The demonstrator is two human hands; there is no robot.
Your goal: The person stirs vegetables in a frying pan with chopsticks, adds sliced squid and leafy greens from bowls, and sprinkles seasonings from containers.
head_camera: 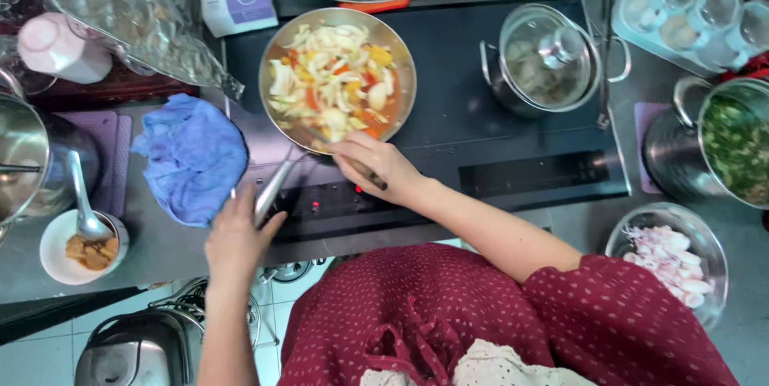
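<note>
A steel frying pan (400,54) full of sliced onion, carrot and other vegetables sits on the black cooktop (456,98). My left hand (237,235) grips the pan's metal handle (272,187) at the cooktop's front edge. My right hand (376,163) is closed around a dark-handled utensil (370,175) whose tip reaches into the near side of the pan. I wear a dark red dotted garment (448,314).
A blue cloth (192,154) lies left of the pan. A lidded glass-top pot (549,62) stands right. A pot of greens (733,146), a glass bowl of sliced shallots (669,258), a white dish with spoon (80,246) and jars (697,10) surround the cooktop.
</note>
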